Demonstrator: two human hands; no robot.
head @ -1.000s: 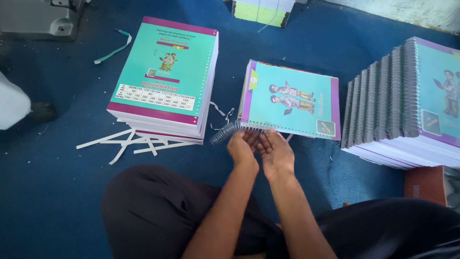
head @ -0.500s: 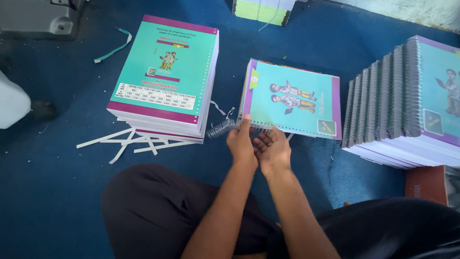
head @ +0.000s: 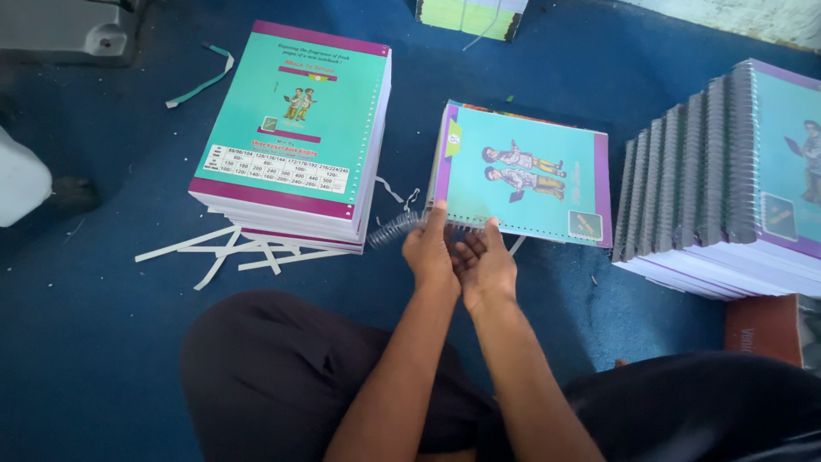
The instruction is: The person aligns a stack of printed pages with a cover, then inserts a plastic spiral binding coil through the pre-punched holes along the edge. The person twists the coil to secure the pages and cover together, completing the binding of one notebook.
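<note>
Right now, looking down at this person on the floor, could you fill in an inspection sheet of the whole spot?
Surface: blue floor covering, the person sits on it.
Job's things: teal notebook lying flat with punched near edge; metal spiral coil at its left corner.
Clutter: white paper strips; teal strip.
Hands: left hand and right hand close together at the notebook's near edge, on the coil.
Cables: nothing seen.
Surroundings: tall stack of unbound notebooks at left; row of spiral-bound notebooks at right; grey machine in the far left corner.
</note>
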